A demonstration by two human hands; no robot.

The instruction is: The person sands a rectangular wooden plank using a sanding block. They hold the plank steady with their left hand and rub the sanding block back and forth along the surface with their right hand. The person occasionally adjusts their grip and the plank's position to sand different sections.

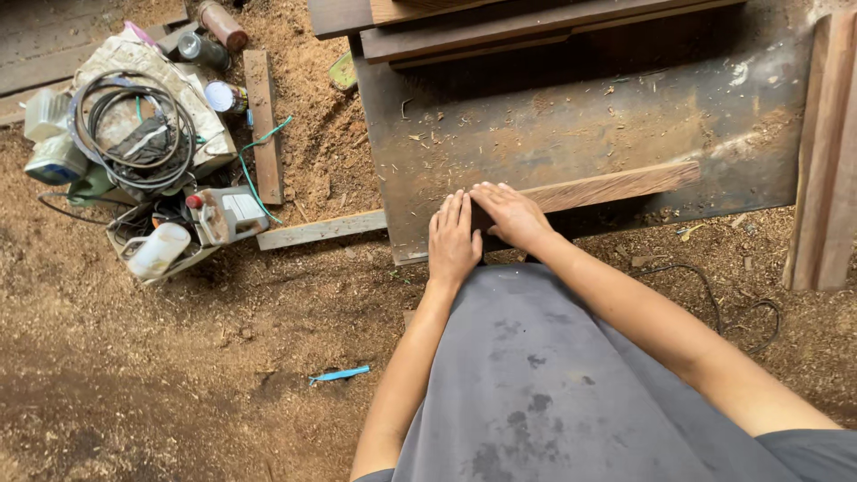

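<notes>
A narrow wooden strip point(616, 186) lies across the front of a dark, dusty metal table point(571, 116). My right hand point(507, 212) rests flat on the strip's left end, fingers together. My left hand point(452, 241) lies flat beside it on the table's front edge, fingers extended and touching the strip's end. Neither hand grips anything. Below both arms, my grey shirt fills the lower frame.
Sawdust covers the ground. At left sits a pile of tools, a coiled cable point(134, 125), cans and a white jug point(159, 250). A pale batten point(321, 229) lies on the ground. Dark planks point(500, 27) sit at the table's back, boards point(826, 152) at right.
</notes>
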